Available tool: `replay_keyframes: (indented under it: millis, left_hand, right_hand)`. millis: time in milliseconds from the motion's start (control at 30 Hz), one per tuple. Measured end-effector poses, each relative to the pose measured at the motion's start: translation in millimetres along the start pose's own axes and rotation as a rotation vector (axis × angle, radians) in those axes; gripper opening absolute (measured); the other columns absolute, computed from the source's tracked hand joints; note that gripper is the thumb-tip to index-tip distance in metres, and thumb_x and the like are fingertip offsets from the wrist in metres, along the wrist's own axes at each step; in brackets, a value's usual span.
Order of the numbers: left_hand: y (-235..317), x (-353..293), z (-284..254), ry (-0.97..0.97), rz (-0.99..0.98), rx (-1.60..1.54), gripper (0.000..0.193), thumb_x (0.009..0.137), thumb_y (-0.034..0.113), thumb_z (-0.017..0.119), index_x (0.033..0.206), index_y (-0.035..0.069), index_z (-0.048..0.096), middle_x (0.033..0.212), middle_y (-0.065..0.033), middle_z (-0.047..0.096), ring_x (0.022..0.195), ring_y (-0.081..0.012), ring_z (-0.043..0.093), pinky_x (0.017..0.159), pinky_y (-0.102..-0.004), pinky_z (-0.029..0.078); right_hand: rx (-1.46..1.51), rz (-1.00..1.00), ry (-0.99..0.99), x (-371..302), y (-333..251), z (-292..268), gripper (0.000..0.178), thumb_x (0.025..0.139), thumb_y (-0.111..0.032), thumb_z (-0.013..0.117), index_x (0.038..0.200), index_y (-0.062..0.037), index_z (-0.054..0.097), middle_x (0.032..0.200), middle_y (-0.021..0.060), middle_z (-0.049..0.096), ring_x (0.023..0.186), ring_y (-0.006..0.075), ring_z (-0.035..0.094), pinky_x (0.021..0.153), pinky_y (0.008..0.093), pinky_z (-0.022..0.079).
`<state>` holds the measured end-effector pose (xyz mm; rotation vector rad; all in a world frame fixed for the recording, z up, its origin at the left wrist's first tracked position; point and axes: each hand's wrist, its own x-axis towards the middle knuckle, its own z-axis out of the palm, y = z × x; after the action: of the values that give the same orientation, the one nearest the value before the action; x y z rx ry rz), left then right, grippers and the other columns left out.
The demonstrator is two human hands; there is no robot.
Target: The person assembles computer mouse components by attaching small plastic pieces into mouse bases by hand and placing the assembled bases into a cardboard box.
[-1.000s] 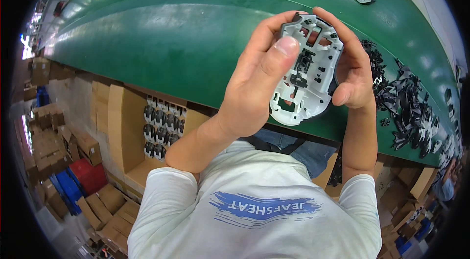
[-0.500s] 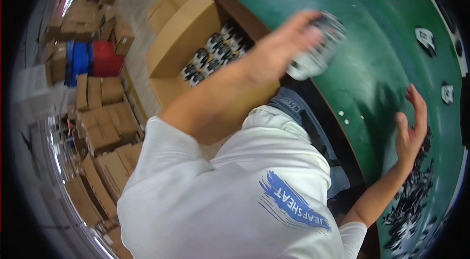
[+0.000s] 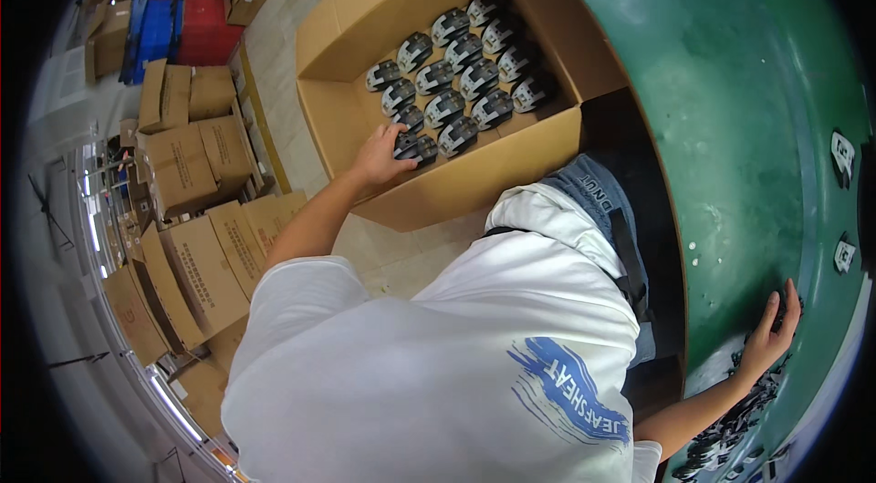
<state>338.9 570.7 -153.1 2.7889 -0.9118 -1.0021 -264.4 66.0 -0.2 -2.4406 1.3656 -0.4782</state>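
Note:
My left hand (image 3: 381, 157) is down inside an open cardboard box (image 3: 497, 155), closed around a rounded black-and-grey plastic housing (image 3: 418, 149) at the box's near left corner. Similar black-and-grey housings (image 3: 464, 50) stand in rows on the box's cardboard floor, close beside the held one. Over on the right, my right hand (image 3: 769, 342) hovers at the green table (image 3: 730, 118), thumb and fingers apart, with nothing visible in it. Beneath and beside that hand lies a heap of small black and white plastic parts (image 3: 730, 424).
Two white-and-black shells (image 3: 841, 157) (image 3: 844, 255) lie along the table's far right side. Small white pieces (image 3: 693, 253) rest near its edge. Stacked cardboard cartons (image 3: 192, 164), a blue crate (image 3: 149, 38) and a red crate (image 3: 208, 31) stand on the floor at left.
My left hand has carried the housing from above the green table leftward and down into the box. My right hand has come lower, toward the heap. The view has swung as well.

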Motion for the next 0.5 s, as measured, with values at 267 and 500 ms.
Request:
replay_keyframes:
  millis: [267, 500]
  left_hand:
    - [-75, 51, -6, 0.354, -0.24, 0.194, 0.066, 0.08, 0.028, 0.092, 0.132, 0.012, 0.056, 0.13, -0.0178, 0.058, 0.124, -0.0417, 0.06, 0.102, -0.0521, 0.052]
    - [-111, 112, -15, 0.332, -0.248, 0.356, 0.069, 0.08, 0.034, 0.091, 0.133, 0.013, 0.052, 0.132, -0.0191, 0.057, 0.125, -0.0424, 0.059, 0.106, -0.0533, 0.05]
  right_hand:
    - [-0.211, -0.081, 0.026, 3, 11, -7, 0.035, 0.109, -0.019, 0.065, 0.141, -0.004, 0.069, 0.15, 0.0163, 0.061, 0.139, 0.0311, 0.058, 0.119, 0.0419, 0.042]
    - [-0.255, -0.033, -0.024, -2, -14, -3, 0.035, 0.109, -0.02, 0.065, 0.14, -0.0051, 0.07, 0.152, 0.0156, 0.061, 0.141, 0.0306, 0.057, 0.12, 0.0424, 0.041]
